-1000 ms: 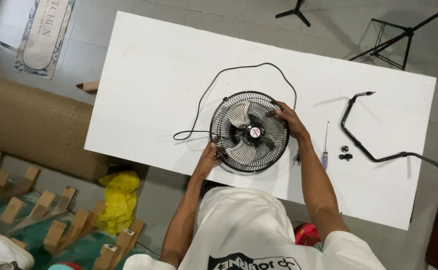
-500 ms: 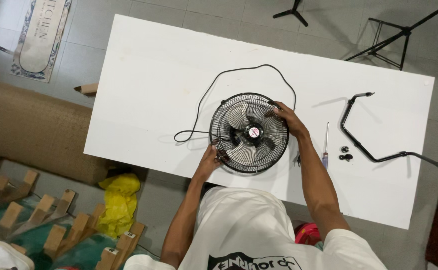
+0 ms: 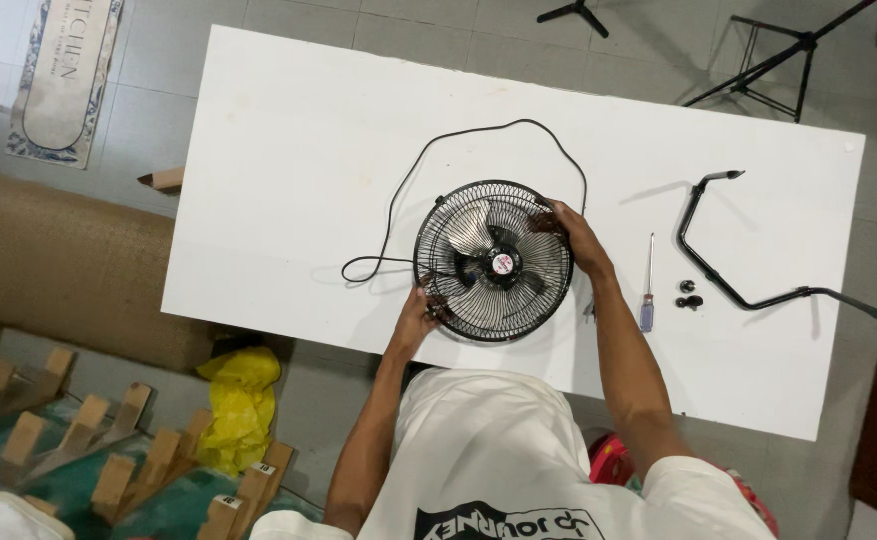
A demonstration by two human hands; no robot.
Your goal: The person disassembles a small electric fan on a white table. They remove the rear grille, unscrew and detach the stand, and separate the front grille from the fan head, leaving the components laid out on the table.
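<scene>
— Where's the fan (image 3: 494, 262)?
— Flat on the white counter (image 3: 289, 150), cord (image 3: 429, 165) trailing off.
— And the hands?
— Left hand (image 3: 417, 318) and right hand (image 3: 574, 232) grasp opposite grille edges, fingers seemingly hooked on the wires.

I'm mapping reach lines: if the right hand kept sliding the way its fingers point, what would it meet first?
The right hand points up-left across the fan, so probably the wire grille itself, then its red centre cap.

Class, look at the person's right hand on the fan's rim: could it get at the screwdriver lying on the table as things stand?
Probably yes. The right hand grips the fan at its rim, and the screwdriver lies on the white table just beside that forearm, with bare tabletop between. It would have to release its grip on the fan first.
</scene>
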